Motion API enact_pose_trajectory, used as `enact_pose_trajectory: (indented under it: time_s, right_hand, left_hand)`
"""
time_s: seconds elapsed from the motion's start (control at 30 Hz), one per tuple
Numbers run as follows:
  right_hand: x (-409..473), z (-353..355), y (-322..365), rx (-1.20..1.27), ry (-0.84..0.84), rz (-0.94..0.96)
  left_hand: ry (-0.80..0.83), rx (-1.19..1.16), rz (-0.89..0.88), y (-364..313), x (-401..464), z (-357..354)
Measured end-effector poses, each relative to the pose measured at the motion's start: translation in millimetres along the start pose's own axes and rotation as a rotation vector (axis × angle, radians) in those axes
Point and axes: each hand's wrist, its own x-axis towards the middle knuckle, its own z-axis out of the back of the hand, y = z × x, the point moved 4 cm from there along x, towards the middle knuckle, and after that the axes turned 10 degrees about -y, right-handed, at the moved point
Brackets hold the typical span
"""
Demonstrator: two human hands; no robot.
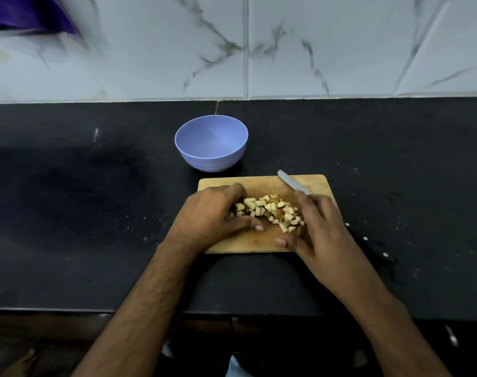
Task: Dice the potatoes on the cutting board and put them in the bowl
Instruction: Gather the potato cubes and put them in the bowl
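A pile of diced potatoes [270,210] lies in the middle of the wooden cutting board [261,183]. My left hand [212,213] cups the pile's left side, its fingers curled into the pieces and its thumb stretched along the near edge. From the right, my right hand [321,227] presses against the pile with fairly straight fingers. The lilac bowl [204,161] stands just behind the board's left corner, with nothing in it. A knife lies across the board's right edge; its blade [293,183] shows past my right fingers and its black handle [373,247] rests on the counter.
The board sits on a black stone counter [96,200] that ends at a white marble-tile wall [313,50]. A purple object [28,12] shows at the top left corner. The counter's front edge runs just below my forearms.
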Motion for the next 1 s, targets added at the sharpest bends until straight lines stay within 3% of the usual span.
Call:
enact_pose_trajectory:
  time_s: [0.17, 0.37, 0.53, 0.6, 0.67, 0.8, 1.0]
  right_hand:
    - [8, 7, 4, -0.051, 0.016, -0.025]
    - [24, -9, 8, -0.009, 0.006, 0.014]
    - [23, 0, 15, 0.261, -0.198, 0.028]
    - [30, -4, 15, 0.277, -0.135, 0.016]
    - [37, -16, 15, 0.176, 0.052, 0.029]
    - [44, -29, 22, -0.021, 0.091, 0.185]
    - [45, -32, 17, -0.071, 0.039, 0.179]
  left_hand:
    - [0.061, -0.15, 0.033, 4, 3, -6]
    - [0.032, -0.131, -0.02, 0, 1, -2]
    - [0.041, -0.204, -0.025, 3, 1, -1]
    - [0.043, -0.245, -0.028, 3, 1, -1]
    - [0.045, -0.257, -0.04, 3, 1, -3]
    - [0.059, -0.104, -0.115, 0, 1, -8]
    - [0.18, 0.145, -0.226, -11, 14, -7]
